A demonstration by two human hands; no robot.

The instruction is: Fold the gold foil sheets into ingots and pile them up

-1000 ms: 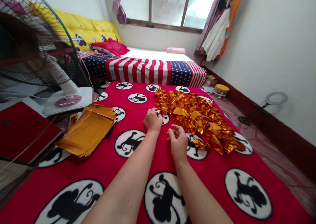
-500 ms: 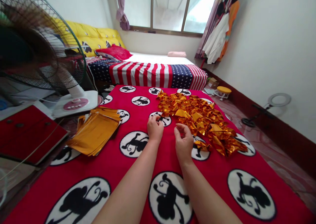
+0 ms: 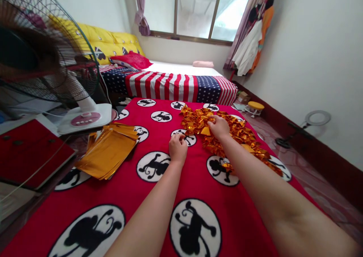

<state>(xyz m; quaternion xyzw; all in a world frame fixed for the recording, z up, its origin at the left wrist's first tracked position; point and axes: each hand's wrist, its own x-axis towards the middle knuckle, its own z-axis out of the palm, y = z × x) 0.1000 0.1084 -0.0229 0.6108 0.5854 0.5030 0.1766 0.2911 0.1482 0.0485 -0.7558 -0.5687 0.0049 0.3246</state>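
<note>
My left hand (image 3: 178,149) rests on the red cloth (image 3: 154,226) with its fingers curled in; nothing shows in them. Farther forward and to the right, my right hand (image 3: 220,127) reaches into a heap of folded gold foil papers (image 3: 236,132). Its thumb and fingers close on a foil piece at the heap's near left part, partly hidden by the hand. One loose folded piece (image 3: 227,169) lies nearer to me, under the right forearm's edge. To the left of my left hand is a stack of flat gold foil sheets (image 3: 109,151), slightly fanned.
A fan (image 3: 85,115) with turning blades stands at the left, beside a red-topped box (image 3: 31,151). Beyond the cloth is a bed with a flag-patterned cover (image 3: 161,85). On the floor at right are a yellow stool (image 3: 256,105) and a ring light (image 3: 317,118).
My right hand has moved forward and right, from the cloth beside my left hand onto the foil heap. My left hand has stayed in place.
</note>
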